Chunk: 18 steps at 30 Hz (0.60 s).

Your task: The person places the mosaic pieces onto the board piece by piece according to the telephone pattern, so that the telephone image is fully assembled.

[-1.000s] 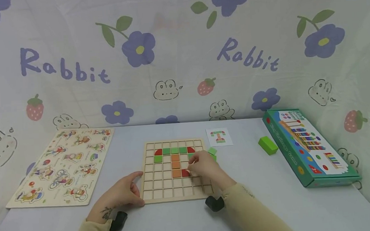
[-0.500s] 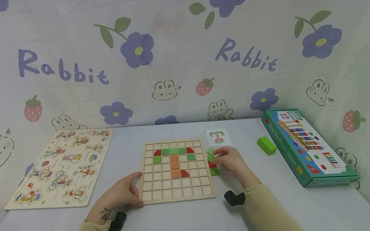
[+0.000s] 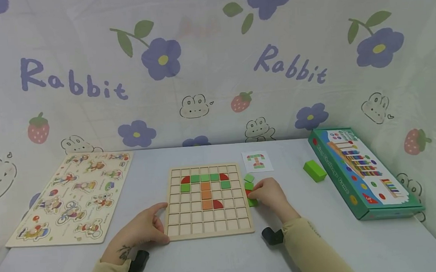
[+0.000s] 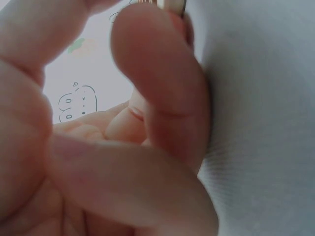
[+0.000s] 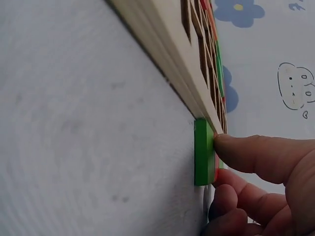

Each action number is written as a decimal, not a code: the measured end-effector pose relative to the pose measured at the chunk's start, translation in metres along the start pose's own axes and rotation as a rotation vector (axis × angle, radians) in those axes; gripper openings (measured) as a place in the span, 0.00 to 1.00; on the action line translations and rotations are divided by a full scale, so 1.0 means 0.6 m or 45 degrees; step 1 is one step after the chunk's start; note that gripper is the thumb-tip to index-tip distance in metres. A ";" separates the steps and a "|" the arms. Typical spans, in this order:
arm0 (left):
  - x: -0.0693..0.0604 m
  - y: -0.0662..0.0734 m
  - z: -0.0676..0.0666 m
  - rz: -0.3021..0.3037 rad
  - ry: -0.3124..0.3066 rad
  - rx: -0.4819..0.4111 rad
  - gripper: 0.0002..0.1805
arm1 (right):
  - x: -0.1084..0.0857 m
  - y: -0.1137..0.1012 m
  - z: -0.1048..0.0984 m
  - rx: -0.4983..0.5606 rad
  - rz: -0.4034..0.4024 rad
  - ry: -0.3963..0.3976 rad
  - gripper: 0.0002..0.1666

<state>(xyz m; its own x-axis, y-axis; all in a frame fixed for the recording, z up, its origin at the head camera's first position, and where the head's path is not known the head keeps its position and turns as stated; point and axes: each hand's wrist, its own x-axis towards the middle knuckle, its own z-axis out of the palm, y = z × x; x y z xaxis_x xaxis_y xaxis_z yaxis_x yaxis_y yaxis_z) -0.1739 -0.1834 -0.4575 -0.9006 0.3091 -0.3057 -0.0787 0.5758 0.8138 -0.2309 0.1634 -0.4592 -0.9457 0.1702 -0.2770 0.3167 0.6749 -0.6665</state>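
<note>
A wooden grid board [image 3: 191,228] lies on the table, with red, green and orange tiles set in some squares. My left hand [image 3: 141,229] rests at its left edge, index finger and thumb touching the frame. In the left wrist view the fingers [image 4: 157,73] are bent and mostly block the board. Along the board's right edge, my right hand [image 3: 272,194] pinches a red tile [image 5: 217,174] between thumb and index finger. Just in front of that lies a green tile [image 5: 202,157], against the board. More green tiles [image 3: 248,178] lie beyond the hand.
A pattern card [image 3: 258,162] lies behind the board. To the right are a green block [image 3: 315,171] and a green game box [image 3: 366,172]. A wooden picture puzzle board [image 3: 73,199] lies on the left. A printed curtain [image 3: 214,69] hangs at the back.
My right hand has left the red tile in the board's lower row and moved right to the loose tiles, then slightly nearer, onto a red one. The left hand stays put.
</note>
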 end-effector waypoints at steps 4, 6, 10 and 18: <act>0.000 0.001 0.000 0.001 0.005 0.003 0.55 | -0.002 -0.003 0.000 0.012 -0.001 0.004 0.09; -0.001 0.002 0.001 -0.005 0.011 0.005 0.55 | -0.003 -0.004 0.000 0.023 -0.013 0.005 0.08; -0.002 0.004 0.002 -0.019 0.024 0.009 0.55 | -0.003 -0.004 0.000 0.043 -0.035 0.006 0.08; -0.002 0.004 0.003 -0.015 0.033 0.022 0.55 | 0.001 -0.019 -0.003 0.119 -0.112 0.021 0.06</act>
<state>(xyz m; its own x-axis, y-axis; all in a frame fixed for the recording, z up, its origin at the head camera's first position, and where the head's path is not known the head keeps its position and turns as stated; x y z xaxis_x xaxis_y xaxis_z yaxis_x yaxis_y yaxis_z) -0.1723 -0.1808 -0.4560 -0.9103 0.2828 -0.3024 -0.0824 0.5921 0.8017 -0.2352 0.1571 -0.4503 -0.9710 0.1255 -0.2037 0.2371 0.6177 -0.7498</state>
